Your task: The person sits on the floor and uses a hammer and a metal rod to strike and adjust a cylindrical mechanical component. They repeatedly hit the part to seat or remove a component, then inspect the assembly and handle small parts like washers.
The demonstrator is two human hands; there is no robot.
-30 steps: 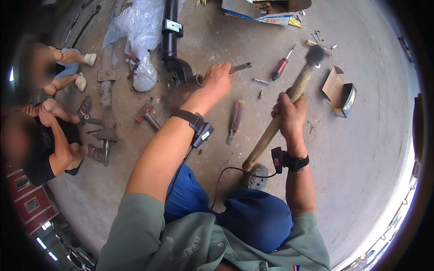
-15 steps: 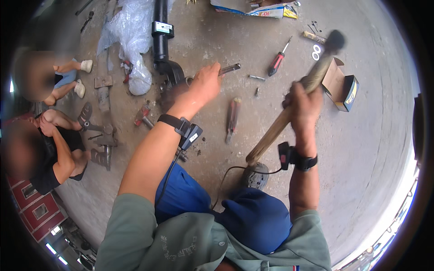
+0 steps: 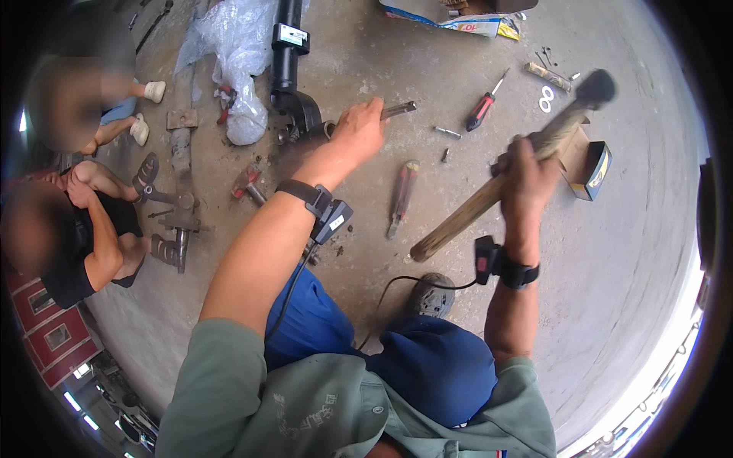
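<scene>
My right hand (image 3: pixel 528 183) is closed around the wooden handle of a hammer (image 3: pixel 489 210), its dark head (image 3: pixel 595 88) raised toward the upper right. My left hand (image 3: pixel 357 136) grips a short metal bar (image 3: pixel 398 110) whose end sticks out to the right. Just left of that hand, a black drive shaft (image 3: pixel 285 65) ends in a forked joint (image 3: pixel 299 113). My left wrist and forearm partly hide the area below the joint. The hammer is apart from the metal bar.
Screwdrivers (image 3: pixel 481 112) (image 3: pixel 402 200), small metal pins (image 3: pixel 448 132), white rings (image 3: pixel 546 99) and an open small box (image 3: pixel 590 169) lie on the floor. Behind is a larger carton (image 3: pixel 458 21). Left are plastic wrap (image 3: pixel 237 69), a red-headed hammer (image 3: pixel 246 182) and two seated people (image 3: pixel 107 244).
My right hand has tilted the hammer a little, its head lower and farther right. My left hand keeps its grip at the joint. The whole view has shifted slightly.
</scene>
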